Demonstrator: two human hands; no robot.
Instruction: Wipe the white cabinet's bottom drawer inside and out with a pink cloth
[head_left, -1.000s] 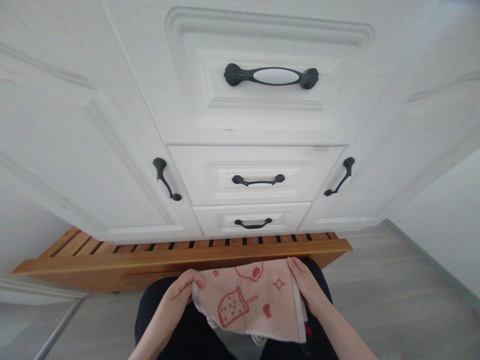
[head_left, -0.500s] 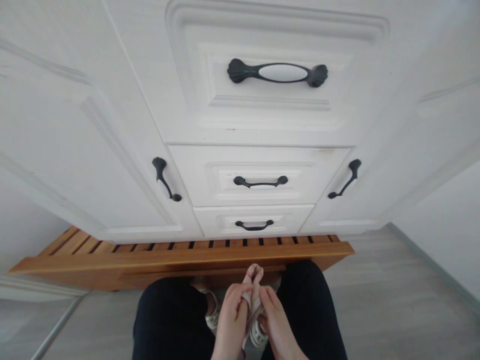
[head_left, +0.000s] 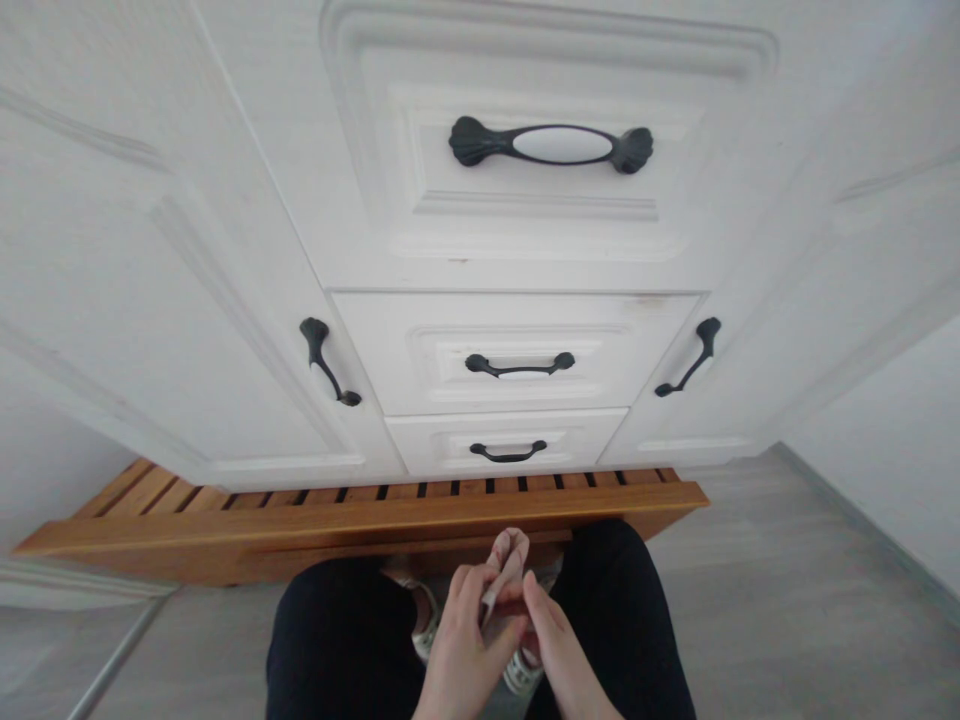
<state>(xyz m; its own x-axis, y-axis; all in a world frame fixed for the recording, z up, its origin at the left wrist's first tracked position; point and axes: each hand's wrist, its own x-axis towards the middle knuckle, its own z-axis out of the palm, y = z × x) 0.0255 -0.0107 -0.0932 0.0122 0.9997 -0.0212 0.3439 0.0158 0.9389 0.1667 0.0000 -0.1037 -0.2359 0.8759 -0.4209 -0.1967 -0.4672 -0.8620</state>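
Note:
A strip of pale pink, soft cloth (head_left: 511,550) with small red marks is bent into a narrow loop between my hands, low in the middle of the view. My left hand (head_left: 463,635) is closed on its left side, fingers wrapped over it and the thumb pointing right. My right hand (head_left: 553,635) closes on it from the right, its thumb upright and its fingers curled behind the cloth. The two hands nearly meet, and they hide the lower part of the cloth. The exact kind of cloth item cannot be made out.
My knees in dark trousers (head_left: 341,635) flank the hands, with light shoes (head_left: 521,672) below. Ahead stands a slatted wooden bench (head_left: 375,520). Behind it rises a white cabinet (head_left: 517,270) with dark handles (head_left: 551,145). Grey wood-look floor (head_left: 765,600) lies to the right.
My left thumb has swung right across the cloth, and my hands have shifted their grip on it. The loop stays at about the same place.

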